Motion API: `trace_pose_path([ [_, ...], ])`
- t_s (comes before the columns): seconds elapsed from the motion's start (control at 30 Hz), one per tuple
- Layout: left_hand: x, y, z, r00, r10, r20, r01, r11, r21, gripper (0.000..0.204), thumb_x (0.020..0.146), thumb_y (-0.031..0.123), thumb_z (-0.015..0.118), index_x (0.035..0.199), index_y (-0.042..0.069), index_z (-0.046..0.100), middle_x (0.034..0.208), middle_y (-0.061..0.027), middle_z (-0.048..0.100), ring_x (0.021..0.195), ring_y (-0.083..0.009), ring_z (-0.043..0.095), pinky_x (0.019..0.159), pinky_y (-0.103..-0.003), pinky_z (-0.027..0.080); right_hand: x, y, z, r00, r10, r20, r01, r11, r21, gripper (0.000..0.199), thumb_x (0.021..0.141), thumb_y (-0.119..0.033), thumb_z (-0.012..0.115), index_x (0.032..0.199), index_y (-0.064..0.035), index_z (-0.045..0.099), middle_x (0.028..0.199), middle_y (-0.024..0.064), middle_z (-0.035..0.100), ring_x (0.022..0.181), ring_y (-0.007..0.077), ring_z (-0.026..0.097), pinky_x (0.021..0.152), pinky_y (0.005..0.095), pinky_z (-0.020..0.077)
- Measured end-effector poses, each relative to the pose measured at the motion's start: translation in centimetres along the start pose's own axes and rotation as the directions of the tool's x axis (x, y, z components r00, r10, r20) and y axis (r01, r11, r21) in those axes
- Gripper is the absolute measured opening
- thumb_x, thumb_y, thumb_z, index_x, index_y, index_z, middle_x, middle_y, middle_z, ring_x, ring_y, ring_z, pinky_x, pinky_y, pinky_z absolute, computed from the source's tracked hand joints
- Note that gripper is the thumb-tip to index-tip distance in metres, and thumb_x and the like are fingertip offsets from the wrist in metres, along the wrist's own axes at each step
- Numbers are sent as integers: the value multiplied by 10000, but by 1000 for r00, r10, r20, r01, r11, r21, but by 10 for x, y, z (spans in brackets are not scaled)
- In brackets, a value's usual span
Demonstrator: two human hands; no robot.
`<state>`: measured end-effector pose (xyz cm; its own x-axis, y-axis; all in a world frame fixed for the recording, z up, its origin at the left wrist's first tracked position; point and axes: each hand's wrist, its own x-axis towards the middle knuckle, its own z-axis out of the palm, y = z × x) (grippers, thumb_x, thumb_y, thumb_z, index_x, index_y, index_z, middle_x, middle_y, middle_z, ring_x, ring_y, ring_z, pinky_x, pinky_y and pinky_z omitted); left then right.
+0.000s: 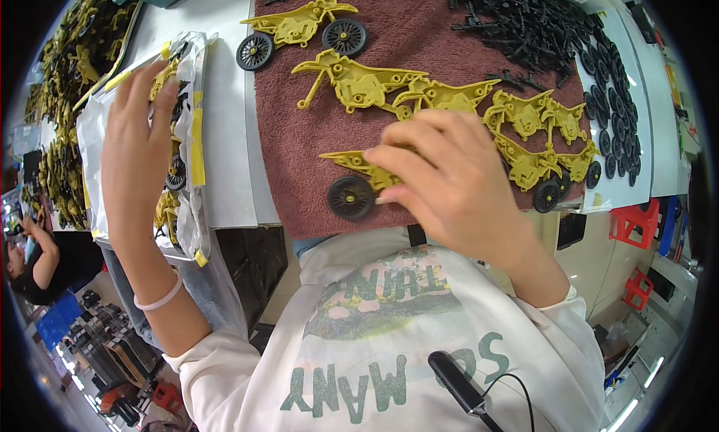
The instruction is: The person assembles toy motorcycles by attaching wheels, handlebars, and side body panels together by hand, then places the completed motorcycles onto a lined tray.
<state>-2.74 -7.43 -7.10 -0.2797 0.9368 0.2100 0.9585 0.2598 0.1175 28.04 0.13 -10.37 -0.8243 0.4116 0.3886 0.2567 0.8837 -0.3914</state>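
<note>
My right hand point(449, 174) is over the front of a red-brown towel, thumb and fingers closed on a yellow toy motorcycle body point(344, 159). A black spoked wheel point(350, 198) sits at that body's left end; my palm hides the other end. To the left, my left hand point(138, 132) reaches over a lined tray point(93, 144), its fingertips around a yellow toy motorcycle part point(158, 80). More yellow pieces with black wheels point(176, 174) lie in this tray, partly covered by my hand.
On the towel point(288, 132) lie a yellow body with two wheels point(299, 24) and several joined yellow bodies point(359, 80). Small black parts point(517, 31) are heaped at the back right, beside loose black wheels point(614, 117). Far left, another person point(45, 256) works near piled toys.
</note>
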Motion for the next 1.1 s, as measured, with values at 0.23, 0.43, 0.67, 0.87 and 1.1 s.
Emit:
trace_pose_path([
  [0.23, 35, 82, 0, 946, 324, -33, -304, 841, -448, 167, 923, 91, 590, 1052, 4, 649, 920, -160, 675, 837, -300, 657, 753, -378, 495, 15, -6, 25, 994, -104, -35, 100, 988, -116, 230, 751, -205, 607, 925, -57, 633, 981, 62, 592, 949, 210, 552, 824, 334, 439],
  [0.43, 105, 84, 24, 895, 444, 45, -369, 793, -486, 227, 937, 133, 602, 1128, 16, 642, 913, -98, 686, 803, -158, 652, 744, -291, 506, 15, 28, -37, 994, 100, -39, -98, 994, 45, 320, 750, -194, 748, 1034, -72, 666, 1049, 106, 612, 972, 302, 574, 851, 392, 444],
  [0.67, 145, 120, 67, 859, 477, 185, -350, 812, -467, 195, 863, 96, 665, 1002, -12, 581, 768, -118, 623, 649, -189, 608, 614, -317, 493, -7, 66, -81, 964, 249, -96, -252, 967, -26, 241, 771, -108, 715, 992, -31, 656, 1013, 106, 629, 971, 294, 592, 835, 371, 463],
  [0.87, 144, 108, 58, 830, 556, -47, -518, 736, -435, 164, 878, 62, 635, 1024, -6, 605, 740, -109, 618, 641, -185, 576, 611, -314, 464, 9, 111, -96, 970, 215, -112, -220, 975, -29, 172, 817, -126, 669, 960, -31, 658, 919, 117, 644, 883, 303, 622, 767, 359, 482],
  [1.1, 53, 104, -15, 947, 321, -5, -279, 814, -510, 124, 946, 98, 604, 1007, -1, 561, 793, -33, 578, 665, -78, 520, 604, -224, 419, 58, 119, -79, 925, 243, 293, -171, 953, -251, 138, 786, -75, 728, 909, -46, 673, 960, 97, 591, 890, 253, 614, 763, 355, 507],
])
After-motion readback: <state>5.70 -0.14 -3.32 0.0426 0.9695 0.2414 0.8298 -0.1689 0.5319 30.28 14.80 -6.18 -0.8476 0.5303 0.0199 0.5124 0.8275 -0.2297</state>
